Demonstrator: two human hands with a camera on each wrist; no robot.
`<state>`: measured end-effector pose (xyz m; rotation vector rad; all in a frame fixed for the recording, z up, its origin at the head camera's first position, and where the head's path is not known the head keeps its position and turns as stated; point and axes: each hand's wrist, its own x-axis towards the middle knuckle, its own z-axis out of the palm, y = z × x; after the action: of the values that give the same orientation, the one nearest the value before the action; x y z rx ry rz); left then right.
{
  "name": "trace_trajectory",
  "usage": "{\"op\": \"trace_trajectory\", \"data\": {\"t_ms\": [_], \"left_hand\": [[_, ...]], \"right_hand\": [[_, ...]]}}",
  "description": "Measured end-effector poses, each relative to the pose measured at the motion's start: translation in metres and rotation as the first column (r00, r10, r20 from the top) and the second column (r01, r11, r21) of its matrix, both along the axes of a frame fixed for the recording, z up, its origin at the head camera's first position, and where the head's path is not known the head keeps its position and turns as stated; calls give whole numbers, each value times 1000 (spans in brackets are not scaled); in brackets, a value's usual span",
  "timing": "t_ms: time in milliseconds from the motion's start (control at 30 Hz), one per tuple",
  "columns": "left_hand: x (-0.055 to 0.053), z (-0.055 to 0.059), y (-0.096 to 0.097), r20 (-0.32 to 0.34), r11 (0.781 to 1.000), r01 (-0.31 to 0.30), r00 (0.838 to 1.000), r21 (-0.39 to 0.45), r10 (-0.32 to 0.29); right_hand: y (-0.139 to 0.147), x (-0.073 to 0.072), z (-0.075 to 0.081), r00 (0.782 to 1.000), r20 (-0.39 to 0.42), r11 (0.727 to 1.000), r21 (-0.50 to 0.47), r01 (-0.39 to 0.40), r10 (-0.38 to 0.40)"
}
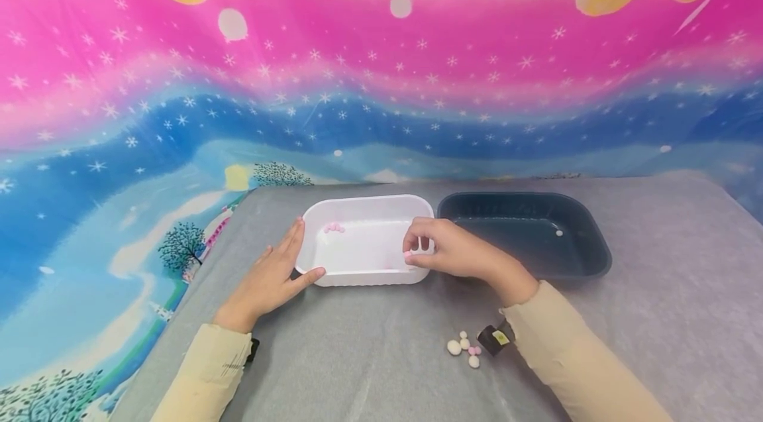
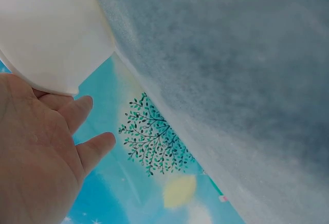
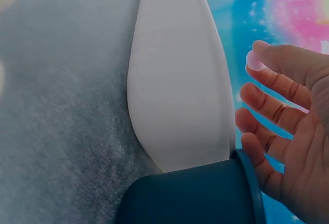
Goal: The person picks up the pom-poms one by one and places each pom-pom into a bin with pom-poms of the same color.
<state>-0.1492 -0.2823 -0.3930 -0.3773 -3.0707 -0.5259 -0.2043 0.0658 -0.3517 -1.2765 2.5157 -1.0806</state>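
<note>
Over the right end of a white tub (image 1: 369, 279), my right hand (image 1: 447, 246) pinches a small pink ball (image 3: 255, 60) between thumb and index finger. The other fingers of that hand are loosely bent. My left hand (image 1: 271, 279) rests against the tub's left end, fingers straight along the rim and thumb at the front corner. Several pink balls (image 1: 334, 228) lie together inside the white tub toward its back left. A dark tub (image 1: 524, 271) stands just right of the white one, with one small white ball (image 1: 559, 233) in it.
Several white and pink balls (image 1: 465, 344) lie on the grey cloth (image 1: 357, 356) in front of the tubs, beside a black wrist device (image 1: 493, 340) under the right sleeve. A colourful printed backdrop (image 1: 381, 91) hangs behind the table.
</note>
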Motion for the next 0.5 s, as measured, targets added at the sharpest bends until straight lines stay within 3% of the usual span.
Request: {"op": "trace_trajectory", "data": {"t_ms": [500], "left_hand": [[0,0,0,-9,1000,9,1000,4,-9]], "right_hand": [[-5,-16,-6,1000,16,1000,-9,14,-14]]}}
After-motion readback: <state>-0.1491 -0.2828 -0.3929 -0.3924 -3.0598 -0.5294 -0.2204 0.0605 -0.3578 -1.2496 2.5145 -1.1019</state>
